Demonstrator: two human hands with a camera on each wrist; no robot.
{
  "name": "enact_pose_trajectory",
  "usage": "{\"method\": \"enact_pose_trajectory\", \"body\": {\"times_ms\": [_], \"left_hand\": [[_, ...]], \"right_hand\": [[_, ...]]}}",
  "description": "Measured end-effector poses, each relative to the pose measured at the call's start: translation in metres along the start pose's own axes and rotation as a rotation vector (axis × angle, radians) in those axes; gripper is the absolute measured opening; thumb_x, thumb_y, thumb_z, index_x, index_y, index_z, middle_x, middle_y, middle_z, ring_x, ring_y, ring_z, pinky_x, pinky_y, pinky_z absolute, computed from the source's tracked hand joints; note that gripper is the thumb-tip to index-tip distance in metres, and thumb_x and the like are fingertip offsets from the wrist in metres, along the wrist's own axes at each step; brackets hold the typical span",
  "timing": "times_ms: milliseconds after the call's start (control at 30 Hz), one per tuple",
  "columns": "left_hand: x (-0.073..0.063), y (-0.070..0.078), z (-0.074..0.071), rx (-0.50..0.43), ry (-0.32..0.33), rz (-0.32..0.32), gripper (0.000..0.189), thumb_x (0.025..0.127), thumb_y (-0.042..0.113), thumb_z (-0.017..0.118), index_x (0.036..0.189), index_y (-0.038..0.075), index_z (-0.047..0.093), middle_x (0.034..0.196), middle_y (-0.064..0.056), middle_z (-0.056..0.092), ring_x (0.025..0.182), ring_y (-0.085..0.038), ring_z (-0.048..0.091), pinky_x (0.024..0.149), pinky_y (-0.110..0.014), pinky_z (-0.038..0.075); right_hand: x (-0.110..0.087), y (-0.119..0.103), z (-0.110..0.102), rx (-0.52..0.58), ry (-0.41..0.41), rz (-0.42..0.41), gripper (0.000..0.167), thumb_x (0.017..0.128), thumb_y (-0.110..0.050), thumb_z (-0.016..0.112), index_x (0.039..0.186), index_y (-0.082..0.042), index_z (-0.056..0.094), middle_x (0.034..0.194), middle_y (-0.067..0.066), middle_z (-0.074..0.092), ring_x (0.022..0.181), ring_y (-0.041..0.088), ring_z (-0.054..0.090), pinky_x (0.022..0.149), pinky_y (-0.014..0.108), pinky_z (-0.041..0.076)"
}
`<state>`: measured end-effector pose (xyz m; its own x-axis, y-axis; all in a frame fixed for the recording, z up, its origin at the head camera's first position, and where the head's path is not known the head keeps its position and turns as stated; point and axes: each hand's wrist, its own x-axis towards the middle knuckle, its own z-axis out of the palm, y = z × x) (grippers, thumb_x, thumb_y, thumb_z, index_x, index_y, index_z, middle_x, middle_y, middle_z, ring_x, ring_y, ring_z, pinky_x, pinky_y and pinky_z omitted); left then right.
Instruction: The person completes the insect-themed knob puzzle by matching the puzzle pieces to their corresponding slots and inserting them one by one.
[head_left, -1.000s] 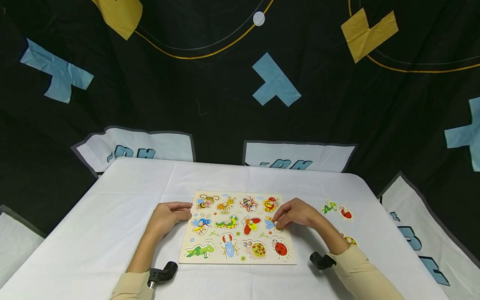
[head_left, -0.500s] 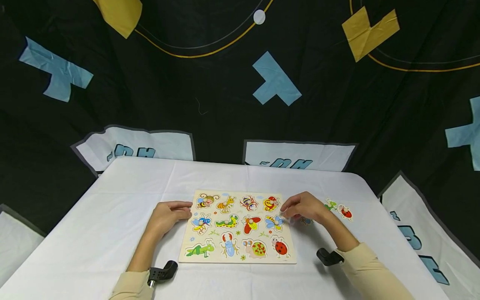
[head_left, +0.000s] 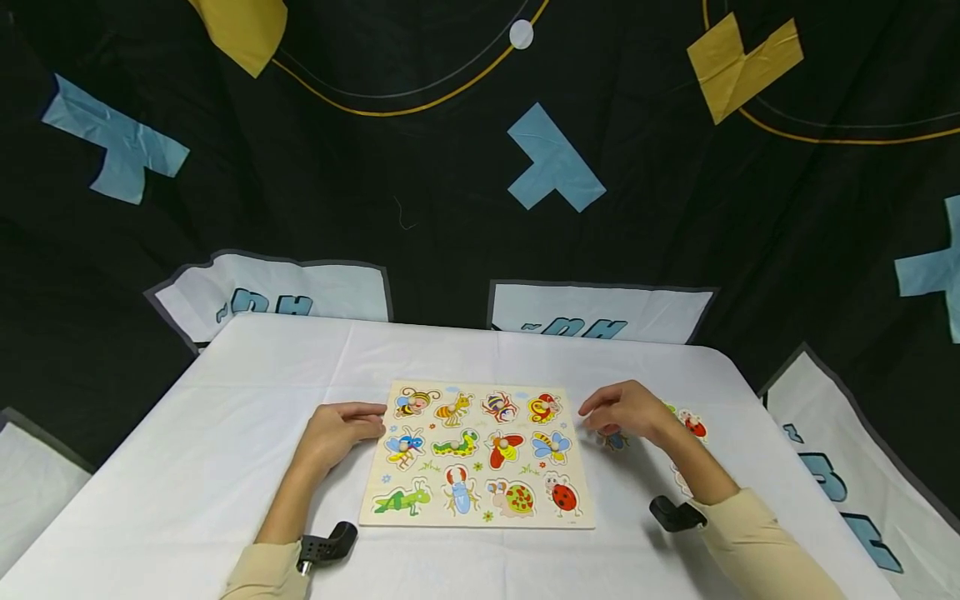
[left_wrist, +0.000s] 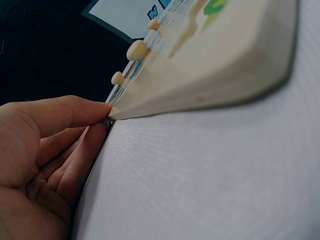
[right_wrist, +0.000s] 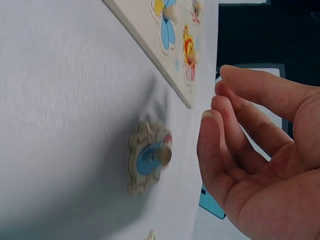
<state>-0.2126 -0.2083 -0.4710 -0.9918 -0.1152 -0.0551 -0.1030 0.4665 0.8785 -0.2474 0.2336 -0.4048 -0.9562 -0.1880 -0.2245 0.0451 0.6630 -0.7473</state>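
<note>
A wooden insect puzzle board [head_left: 477,475] lies on the table, with knobbed pieces in its upper two rows; the bottom row shows pictures without knobs. My left hand [head_left: 337,433] touches the board's left edge with its fingertips, thumb and finger close together at the edge in the left wrist view. To the right of the board, my right hand [head_left: 626,408] hovers with loosely bent fingers and nothing between them. Close below it lies a blue knobbed piece [right_wrist: 147,160] with a bit of red, partly hidden by the hand in the head view.
A ladybug piece [head_left: 693,423] lies farther right, beyond the right wrist. Other pieces near it are mostly hidden by the forearm. The white-covered table [head_left: 262,358] ends at a black cloth backdrop [head_left: 435,217].
My right hand has let go of the blue-winged piece in the board's second row and moved right, off the board. The blue piece on the table has come into view. My left hand stays put.
</note>
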Motion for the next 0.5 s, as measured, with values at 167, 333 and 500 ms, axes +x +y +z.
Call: {"method": "enact_pose_trajectory", "body": {"times_ms": [167, 333, 500], "left_hand": [[0.0, 0.0, 0.0, 0.006, 0.004, 0.0, 0.036, 0.083, 0.019, 0.08, 0.118, 0.01, 0.076, 0.098, -0.001, 0.079, 0.093, -0.007, 0.067, 0.09, -0.03, 0.046], [0.0, 0.001, 0.0, 0.009, 0.004, -0.001, 0.036, 0.084, 0.019, 0.08, 0.119, 0.01, 0.076, 0.098, -0.001, 0.079, 0.094, -0.008, 0.067, 0.091, -0.031, 0.046], [0.0, 0.0, 0.001, 0.007, 0.001, -0.002, 0.036, 0.084, 0.02, 0.08, 0.119, 0.01, 0.076, 0.098, -0.001, 0.078, 0.094, -0.009, 0.066, 0.09, -0.03, 0.046]], "right_hand": [[-0.001, 0.005, -0.009, -0.003, 0.013, 0.012, 0.029, 0.083, -0.015, 0.08, 0.107, -0.001, 0.076, 0.093, 0.005, 0.075, 0.081, 0.022, 0.066, 0.077, 0.038, 0.057], [-0.002, 0.011, -0.021, -0.006, 0.036, 0.033, 0.032, 0.084, -0.017, 0.078, 0.111, -0.002, 0.075, 0.095, 0.005, 0.077, 0.087, 0.024, 0.067, 0.081, 0.041, 0.056], [-0.005, 0.015, -0.033, -0.02, 0.075, 0.063, 0.033, 0.087, -0.021, 0.076, 0.115, -0.003, 0.074, 0.107, 0.007, 0.075, 0.09, 0.025, 0.064, 0.085, 0.043, 0.055]]}}
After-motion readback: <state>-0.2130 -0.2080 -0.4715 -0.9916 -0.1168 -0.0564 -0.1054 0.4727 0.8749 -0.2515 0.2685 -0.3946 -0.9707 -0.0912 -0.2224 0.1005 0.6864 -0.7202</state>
